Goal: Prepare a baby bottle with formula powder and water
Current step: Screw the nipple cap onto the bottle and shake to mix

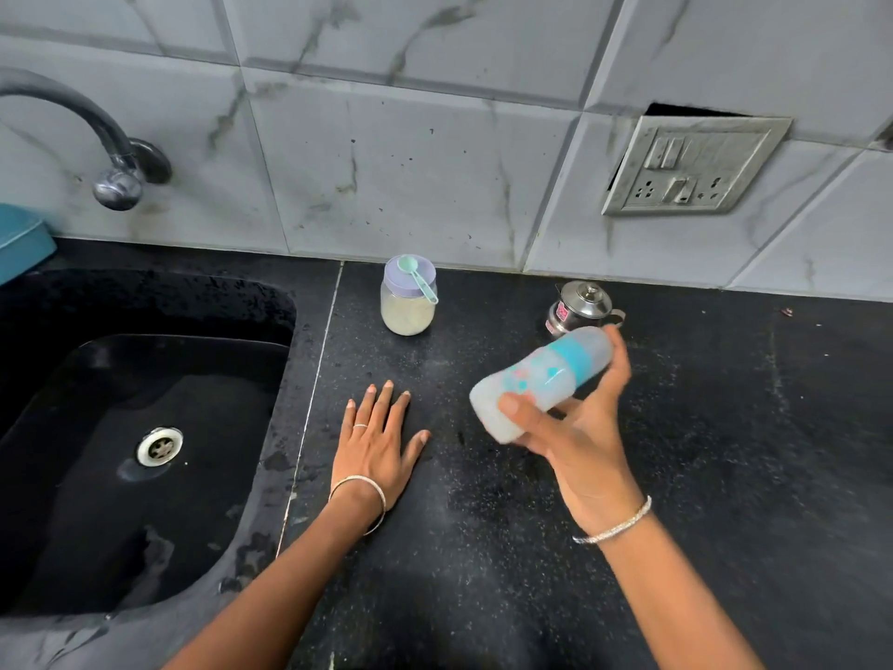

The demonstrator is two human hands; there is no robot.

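My right hand (577, 440) grips a translucent baby bottle (541, 379) with a teal collar and a clear cap, tilted almost sideways above the black counter, cap end pointing up and right. The bottle looks blurred. My left hand (374, 437) lies flat, palm down and fingers spread, on the counter (483, 524) just left of the bottle. At the back of the counter a clear jar of pale formula powder (408, 307) stands under a lilac lid, with a mint scoop (415, 275) lying across that lid.
A small steel lidded pot (580, 307) stands behind the bottle near the wall. A black sink (135, 452) with a metal drain fills the left, under a tap (116, 181). A teal container (21, 239) sits at the far left. A socket plate (691, 166) is on the tiled wall.
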